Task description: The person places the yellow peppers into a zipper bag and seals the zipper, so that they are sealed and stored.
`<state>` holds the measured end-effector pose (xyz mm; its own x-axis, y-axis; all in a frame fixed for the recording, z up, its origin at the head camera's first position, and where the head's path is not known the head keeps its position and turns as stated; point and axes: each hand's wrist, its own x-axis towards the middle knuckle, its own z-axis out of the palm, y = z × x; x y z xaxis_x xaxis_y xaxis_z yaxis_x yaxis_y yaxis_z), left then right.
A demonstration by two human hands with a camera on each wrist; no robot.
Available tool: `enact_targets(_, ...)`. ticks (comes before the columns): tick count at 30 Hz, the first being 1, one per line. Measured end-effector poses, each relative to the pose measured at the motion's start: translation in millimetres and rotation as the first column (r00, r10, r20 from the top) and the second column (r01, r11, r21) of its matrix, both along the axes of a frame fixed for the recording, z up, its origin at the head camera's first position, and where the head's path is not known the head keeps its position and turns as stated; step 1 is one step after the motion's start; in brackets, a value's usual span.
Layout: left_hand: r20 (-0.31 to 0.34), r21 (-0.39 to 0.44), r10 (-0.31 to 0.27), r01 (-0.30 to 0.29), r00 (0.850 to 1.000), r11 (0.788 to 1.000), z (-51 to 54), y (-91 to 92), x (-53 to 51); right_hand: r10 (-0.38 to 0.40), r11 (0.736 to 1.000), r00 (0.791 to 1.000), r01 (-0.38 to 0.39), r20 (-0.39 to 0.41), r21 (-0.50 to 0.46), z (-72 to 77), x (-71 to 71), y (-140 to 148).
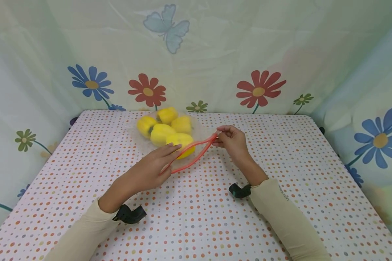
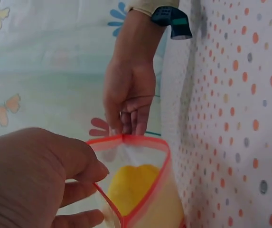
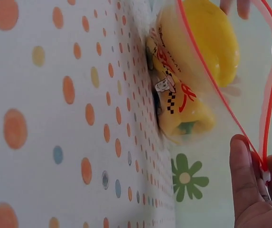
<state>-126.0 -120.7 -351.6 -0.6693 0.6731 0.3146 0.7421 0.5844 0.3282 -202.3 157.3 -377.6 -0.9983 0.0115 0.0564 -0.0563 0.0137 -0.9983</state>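
Note:
A clear zip bag (image 1: 187, 166) with a red rim lies on its side, its mouth spread toward me. Inside are several yellow bell peppers (image 1: 162, 134); one shows a green stem in the right wrist view. My right hand (image 1: 233, 143) pinches the rim's right end, where a small whitish slider (image 3: 267, 176) shows. At the left end, my left hand (image 1: 150, 168) holds the rim between thumb and fingers, the other fingers stretched over the bag. Through the open mouth a yellow pepper (image 2: 135, 185) appears in the left wrist view. Printed lettering and a cartoon figure (image 3: 164, 85) mark the bag.
The table (image 1: 196, 224) wears a white cloth with coloured dots. Behind it hangs a flowered curtain (image 1: 209, 47), which also closes off both sides. A black strap (image 1: 129, 214) is on the left wrist, with another strap (image 1: 240, 190) on the right.

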Motion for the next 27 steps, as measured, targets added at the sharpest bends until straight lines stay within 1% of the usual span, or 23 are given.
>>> enact_targets(2, -0.065, -0.018, -0.001, 0.000, 0.998, 1.000, 1.4, 3.9, -1.6, -0.004, 1.000, 1.000, 0.004, 0.018, -0.018, 0.4, -0.2, 0.5)
enact_targets(4, -0.074, -0.036, 0.001, -0.004, 0.997, 0.999, 1.0, 6.4, -0.7, -0.002, 0.999, 0.999, 0.003, 0.040, -0.032, 1.0, 0.0, 0.9)
enact_targets(6, -0.045, -0.070, 0.014, -0.017, 0.999, 0.997, -1.1, 7.1, 2.3, 0.003, 0.999, 0.998, 0.000, 0.060, -0.044, 1.6, 0.6, 1.3)
enact_targets(9, 0.023, -0.105, 0.046, -0.044, 0.999, 0.993, -6.8, 4.8, 8.7, 0.011, 0.998, 0.997, -0.006, 0.073, -0.056, 3.3, 0.8, 2.1)
enact_targets(11, 0.031, -0.120, 0.064, -0.060, 0.997, 0.991, -10.8, 0.7, 12.1, 0.008, 0.998, 0.997, -0.004, 0.074, -0.059, 4.6, 0.6, 2.7)
enact_targets(12, 0.024, -0.117, 0.072, -0.069, 0.997, 0.991, -12.6, -1.5, 13.4, 0.006, 0.998, 0.997, -0.002, 0.073, -0.058, 5.2, 0.4, 3.0)
enact_targets(14, -0.014, -0.096, 0.073, -0.074, 0.997, 0.993, -15.7, -6.1, 14.9, 0.002, 0.998, 0.997, 0.002, 0.075, -0.061, 6.1, 0.0, 3.6)
enact_targets(16, -0.072, -0.067, 0.067, -0.072, 0.995, 0.995, -17.5, -10.2, 15.1, 0.000, 0.998, 0.997, 0.005, 0.081, -0.060, 7.0, -0.1, 4.4)
enact_targets(20, -0.174, 0.010, 0.059, -0.058, 0.983, 0.998, -17.8, -15.8, 13.5, 0.030, 0.997, 0.996, -0.025, 0.085, -0.066, 8.8, 0.4, 6.5)
enact_targets(22, -0.207, 0.037, 0.058, -0.052, 0.977, 0.998, -16.4, -18.5, 12.6, 0.059, 0.996, 0.996, -0.054, 0.074, -0.064, 9.5, 0.9, 8.3)
enact_targets(24, -0.231, 0.058, 0.061, -0.049, 0.971, 0.997, -14.6, -21.5, 11.4, 0.092, 0.995, 0.995, -0.090, 0.046, -0.050, 9.4, 1.5, 10.5)
enact_targets(27, -0.242, 0.097, 0.071, -0.049, 0.968, 0.994, -12.6, -26.4, 9.0, 0.131, 0.991, 0.991, -0.131, -0.028, -0.001, 7.0, 1.2, 13.9)
